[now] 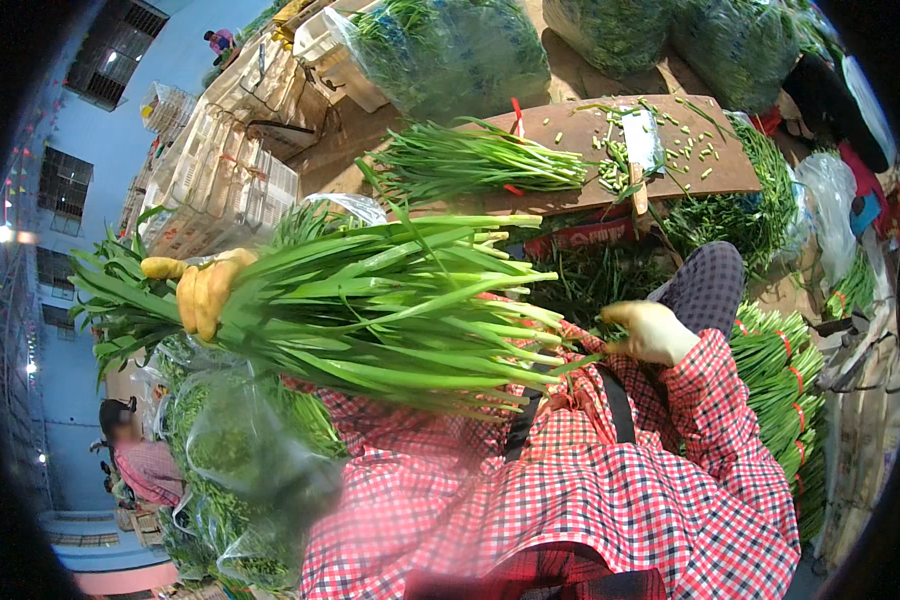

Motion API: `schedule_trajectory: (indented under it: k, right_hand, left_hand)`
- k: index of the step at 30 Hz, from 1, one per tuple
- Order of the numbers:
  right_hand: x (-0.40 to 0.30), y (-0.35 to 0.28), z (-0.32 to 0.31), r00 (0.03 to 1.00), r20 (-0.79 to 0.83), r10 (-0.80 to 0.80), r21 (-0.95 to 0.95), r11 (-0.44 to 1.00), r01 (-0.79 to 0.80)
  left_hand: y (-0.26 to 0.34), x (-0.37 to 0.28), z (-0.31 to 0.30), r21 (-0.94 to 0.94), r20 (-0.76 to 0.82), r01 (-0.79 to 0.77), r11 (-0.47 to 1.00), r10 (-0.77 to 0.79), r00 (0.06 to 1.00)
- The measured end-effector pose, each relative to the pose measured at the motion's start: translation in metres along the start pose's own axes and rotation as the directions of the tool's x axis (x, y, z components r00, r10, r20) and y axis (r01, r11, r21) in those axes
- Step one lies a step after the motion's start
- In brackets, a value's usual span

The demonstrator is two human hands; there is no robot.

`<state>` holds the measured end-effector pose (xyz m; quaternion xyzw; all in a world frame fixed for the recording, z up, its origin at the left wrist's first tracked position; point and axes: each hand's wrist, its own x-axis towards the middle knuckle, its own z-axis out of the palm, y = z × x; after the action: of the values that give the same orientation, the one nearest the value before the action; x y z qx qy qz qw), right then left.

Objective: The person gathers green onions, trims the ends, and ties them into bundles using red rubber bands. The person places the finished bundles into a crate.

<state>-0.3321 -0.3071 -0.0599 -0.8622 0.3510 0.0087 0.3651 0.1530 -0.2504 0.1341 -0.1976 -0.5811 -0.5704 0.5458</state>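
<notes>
My left hand (208,292), in a yellow-coated work glove, grips a large bunch of garlic chives (390,307) around its leafy part. The bunch lies sideways before my chest, pale cut stems pointing right. My right hand (649,334), in a white glove with yellow fingers, is just right of the stem ends, above my lap. A loose leaf (581,364) reaches its fingertips; blur hides whether they pinch it. Beyond, a brown board (690,165) carries a tied chive bundle (495,161), a cleaver (641,150) with a wooden handle, and chopped stem ends (694,142).
Plastic crates (225,187) stand at the far left. Bagged greens (450,56) line the back. Red-banded chive bundles (780,367) are stacked beside my right side. Plastic-covered greens (232,435) lie at my left, with another person (142,457) beyond.
</notes>
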Motion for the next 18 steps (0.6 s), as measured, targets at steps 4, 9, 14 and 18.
schedule_trajectory:
  k: [4, 9, 14, 18]
  right_hand:
    - [0.026, -0.043, -0.019, 0.977, -0.190, -0.094, 0.782, 0.587, 0.208]
    - [0.024, -0.069, 0.005, 0.997, -0.006, -0.076, 0.866, 0.498, 0.043]
    - [0.026, -0.010, -0.011, 0.963, -0.188, 0.191, 0.807, 0.589, 0.041]
    - [0.007, -0.083, -0.070, 0.783, -0.547, -0.297, 0.506, 0.628, 0.591]
  left_hand:
    - [-0.047, 0.021, 0.032, -0.030, -0.067, -0.262, 0.965, 0.260, 0.963]
    - [-0.073, 0.021, 0.054, -0.064, -0.034, -0.391, 0.918, 0.390, 0.920]
    - [-0.087, 0.027, 0.069, -0.100, 0.023, -0.467, 0.879, 0.471, 0.882]
    - [-0.092, 0.023, 0.075, -0.110, 0.016, -0.485, 0.868, 0.489, 0.872]
